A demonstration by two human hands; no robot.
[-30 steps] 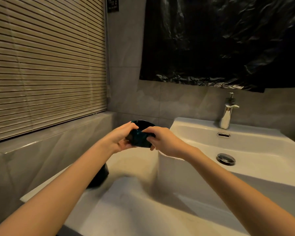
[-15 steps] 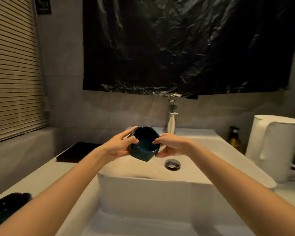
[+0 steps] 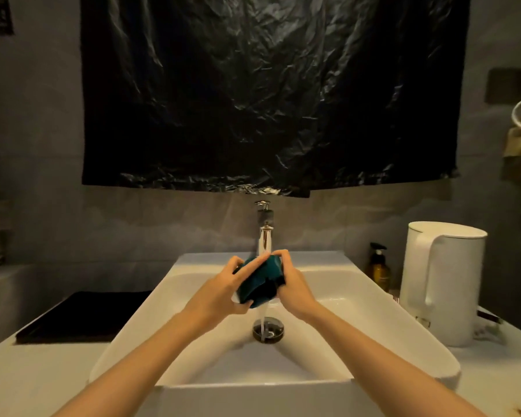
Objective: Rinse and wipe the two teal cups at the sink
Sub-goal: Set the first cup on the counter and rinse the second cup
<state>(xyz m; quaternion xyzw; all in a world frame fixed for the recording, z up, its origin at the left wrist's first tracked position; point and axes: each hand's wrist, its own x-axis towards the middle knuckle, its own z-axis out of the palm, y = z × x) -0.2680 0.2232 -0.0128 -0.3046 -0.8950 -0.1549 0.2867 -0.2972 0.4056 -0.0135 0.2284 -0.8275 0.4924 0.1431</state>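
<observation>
A teal cup [image 3: 260,281] is held over the white sink basin [image 3: 193,350], right under the chrome tap [image 3: 265,233]. Water runs from the tap past the cup and down to the drain [image 3: 268,329]. My left hand [image 3: 223,288] grips the cup's left side, with the fingers curled over its top. My right hand [image 3: 289,281] holds its right side, thumb on the upper edge. The cup is tilted, and its opening is hidden from me. No second teal cup shows in this view.
A black tray [image 3: 82,317] lies on the counter left of the basin. To the right stand a white kettle [image 3: 442,281] and a brown pump bottle [image 3: 379,266]. Black plastic sheeting [image 3: 268,94] hangs on the wall above the tap.
My view swung right from the left counter to the sink. Both hands carried the cup over the basin and under the tap, tilting it; water now runs over it.
</observation>
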